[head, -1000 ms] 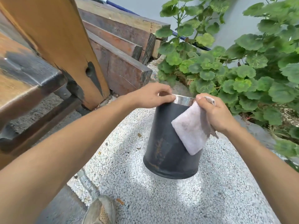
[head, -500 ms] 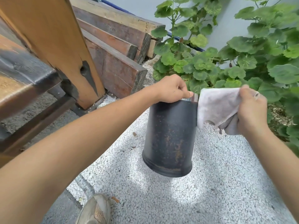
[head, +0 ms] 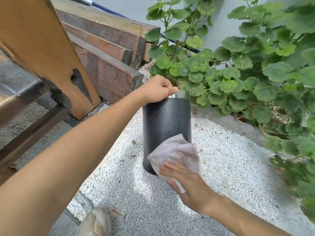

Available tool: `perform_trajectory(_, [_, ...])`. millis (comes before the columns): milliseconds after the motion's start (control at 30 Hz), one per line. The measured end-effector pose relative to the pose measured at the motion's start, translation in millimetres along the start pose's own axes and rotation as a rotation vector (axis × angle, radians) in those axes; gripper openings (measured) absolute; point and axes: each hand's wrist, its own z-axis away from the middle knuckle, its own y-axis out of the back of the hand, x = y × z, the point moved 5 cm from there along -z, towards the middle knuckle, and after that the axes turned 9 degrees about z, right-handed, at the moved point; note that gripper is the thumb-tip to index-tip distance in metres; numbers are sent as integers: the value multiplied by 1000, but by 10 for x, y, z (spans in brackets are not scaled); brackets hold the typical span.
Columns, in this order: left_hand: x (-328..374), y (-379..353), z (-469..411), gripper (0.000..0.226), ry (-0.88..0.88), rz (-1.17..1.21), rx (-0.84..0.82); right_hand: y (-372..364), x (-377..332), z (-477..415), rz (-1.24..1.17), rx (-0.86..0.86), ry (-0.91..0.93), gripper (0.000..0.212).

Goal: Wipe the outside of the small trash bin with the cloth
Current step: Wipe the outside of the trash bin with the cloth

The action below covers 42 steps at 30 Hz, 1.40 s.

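A small black cylindrical trash bin [head: 166,121] with a shiny metal rim stands upright on white gravel in the middle of the view. My left hand [head: 157,91] grips the rim at the bin's top left. A pale pinkish-white cloth [head: 175,151] lies pressed against the lower right of the bin's side. My right hand [head: 189,183] holds the cloth flat against the bin, fingers spread over its lower edge. The cloth and hand hide the bin's bottom right corner.
Stacked dark wooden beams [head: 109,48] lie behind the bin on the left, next to a slanted wooden post [head: 42,48]. A leafy green plant [head: 247,68] crowds the right side and back. A shoe [head: 95,223] shows at the bottom edge on the gravel [head: 221,167].
My right hand has carried the cloth from beside the bin's rim down to its lower side. The left hand has kept its hold on the rim. The view has shifted slightly.
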Motion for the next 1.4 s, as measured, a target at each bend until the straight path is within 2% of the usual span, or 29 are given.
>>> perform_trajectory(167, [-88,53,46,41,-66,63,7,221,46,135,-410,-94,-327,32])
perform_trajectory(233, [-132,84,75,37,-86,93,13,532,111,47,-438,-48,-384,32])
perform_trajectory(300, [-197,120,122,47,-102,127,12,922,191,-91,-439,79,-387,35])
perform_trajectory(400, [-301,191,196,65,-103,104,18,1342,324,-363,-347,224,-380,33])
perform_trajectory(500, [-409,309,304,72,-62,85,-5,1532,393,-718,-233,262,-333,24])
perform_trajectory(600, [-536,426,437,73,-32,51,-33,1492,471,-1019,-79,31,-325,20])
perform_trajectory(667, [-643,504,508,77,-25,0,-22,1421,550,-1114,-121,-97,-341,28])
perform_trajectory(733, [-720,577,578,83,-20,-70,13,1377,587,-1203,-92,-147,-326,31])
perform_trajectory(800, [-763,608,642,87,-21,-93,24,1358,574,-1318,60,-180,-270,30])
perform_trajectory(1000, [-776,523,943,76,-57,-262,117,1305,435,-1338,361,-253,-70,25])
perform_trajectory(1033, [-803,517,971,66,-33,-269,147,1296,409,-1293,375,-245,-37,21])
perform_trajectory(1100, [-897,571,1020,20,161,-292,170,1261,347,-1192,383,-235,21,18])
perform_trajectory(1167, [-1002,596,1102,38,436,-185,65,1211,269,-1104,392,-236,59,17])
perform_trajectory(1200, [-1036,633,1149,44,501,-167,40,1196,224,-1070,410,-237,72,16])
perform_trajectory(1300, [-946,717,1250,48,450,-386,53,1149,84,-972,463,-234,111,19])
perform_trajectory(1400, [-837,624,1224,57,311,-592,30,1129,1,-777,578,-227,168,18])
